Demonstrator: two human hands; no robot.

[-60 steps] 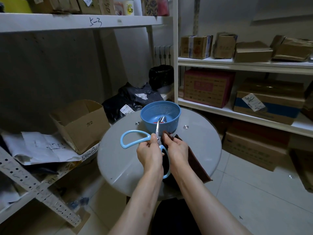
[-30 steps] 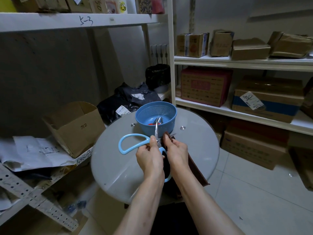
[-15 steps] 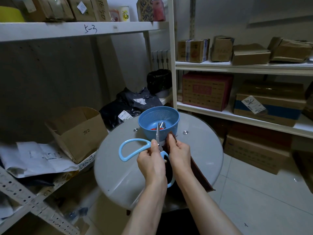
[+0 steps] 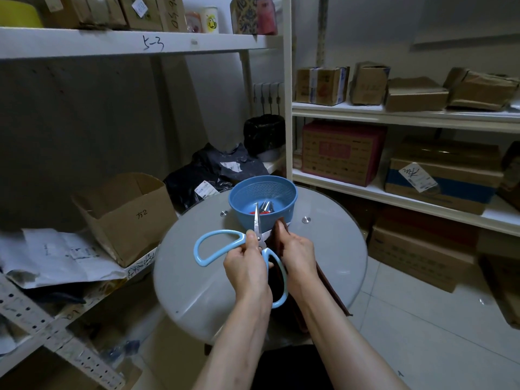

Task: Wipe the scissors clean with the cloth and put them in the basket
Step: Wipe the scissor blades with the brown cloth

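Over the round glass counter [image 4: 197,291], our left hand [image 4: 247,266] has its fingers clamped on the wide-open steel scissors [image 4: 256,222] with their blue plastic loops. Our right hand [image 4: 298,254] pinches the floppy brown cloth [image 4: 281,226] beside them. The blue mesh basket [image 4: 281,190] sits at 12 o'clock. Our worry: the cloth slips and a bare edge nicks us.

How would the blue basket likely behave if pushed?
The basket looks like thin perforated plastic, so probably light. On the smooth glass table it would likely slide rather than tip, given its wide, low shape.
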